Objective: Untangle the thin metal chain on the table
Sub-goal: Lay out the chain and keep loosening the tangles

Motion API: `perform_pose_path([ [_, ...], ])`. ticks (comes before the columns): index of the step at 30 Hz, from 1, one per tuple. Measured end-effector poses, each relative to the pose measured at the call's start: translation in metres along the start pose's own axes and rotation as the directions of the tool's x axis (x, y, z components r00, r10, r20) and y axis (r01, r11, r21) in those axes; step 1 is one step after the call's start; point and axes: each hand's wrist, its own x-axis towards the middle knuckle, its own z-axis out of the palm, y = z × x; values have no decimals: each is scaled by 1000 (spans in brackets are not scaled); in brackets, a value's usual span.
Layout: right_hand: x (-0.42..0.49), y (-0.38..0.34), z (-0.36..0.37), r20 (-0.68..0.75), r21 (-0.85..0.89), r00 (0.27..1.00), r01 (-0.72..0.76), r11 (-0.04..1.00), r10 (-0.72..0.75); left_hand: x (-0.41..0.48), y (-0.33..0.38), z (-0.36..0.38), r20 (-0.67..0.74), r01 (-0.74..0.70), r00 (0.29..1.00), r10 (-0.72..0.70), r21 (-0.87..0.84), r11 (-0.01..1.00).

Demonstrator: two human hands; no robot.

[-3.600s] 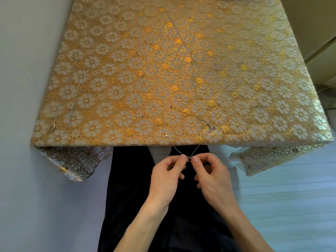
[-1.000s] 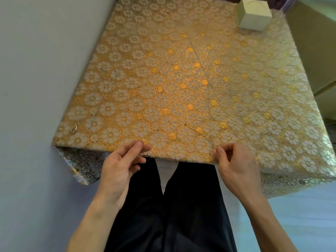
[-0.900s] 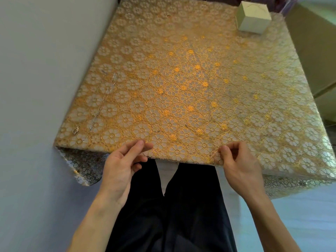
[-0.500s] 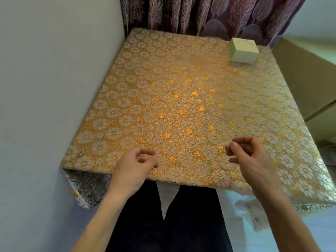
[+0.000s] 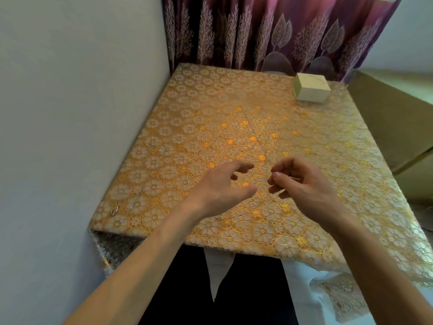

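Observation:
Both my hands hover over the near middle of the table, which has a gold flower-pattern cloth. My left hand is open, its fingers spread and relaxed and touching nothing. My right hand has curled fingers, and the thumb and forefinger tips meet in a pinch. The thin metal chain shows only as a faint glint at that pinch; the rest of it is too fine to make out against the cloth.
Another thin chain with a small pendant lies stretched along the table's left side, by the wall. A pale box sits at the far right corner. A patterned curtain hangs behind the table. The cloth overhangs the near edge.
My hands have moved from the table's near edge to over the cloth and closer together. The left fingers have spread open. The camera has tilted up, revealing the curtain.

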Motion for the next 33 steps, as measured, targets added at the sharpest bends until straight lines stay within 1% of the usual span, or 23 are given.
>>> perform_pose_path([
  [1,0,-3,-1,18,2,1000,17,1000,-17,4,5,0,45,-5,999,9,-88,996],
  [2,-1,-5,-2,30,5,999,30,1000,-30,7,7,0,92,0,996,13,-138,990],
  [4,-1,-7,-4,41,13,998,44,999,-44,9,6,4,155,10,988,14,-155,988],
  [5,-1,-7,-6,40,20,998,47,999,-48,10,4,7,160,18,987,11,-173,985],
  [9,-3,0,-10,18,43,1000,24,999,-25,5,-5,12,126,24,992,22,-355,935],
  [11,-4,8,-9,14,42,1000,-4,999,3,0,-8,12,94,9,995,29,-388,921],
  [14,-9,22,-4,36,39,998,-49,998,47,-7,-14,18,51,20,999,0,-390,921],
  [18,-19,41,11,30,43,996,-81,996,79,-14,-25,33,63,39,998,-16,-391,920],
  [21,-27,53,23,0,43,998,-70,997,70,-16,-33,43,70,60,997,-37,-352,934],
  [24,-35,64,30,-13,34,998,-59,998,60,-20,-37,51,70,62,997,-39,-374,926],
  [27,-41,74,35,-22,23,998,-52,998,53,-26,-40,56,89,83,995,-54,-355,931],
  [31,-47,84,41,-33,-49,999,-8,999,7,-41,-44,65,10,142,989,-146,-316,938],
  [33,-49,87,43,-32,-87,999,19,996,-22,-49,-44,71,-46,168,982,-185,-245,955],
])
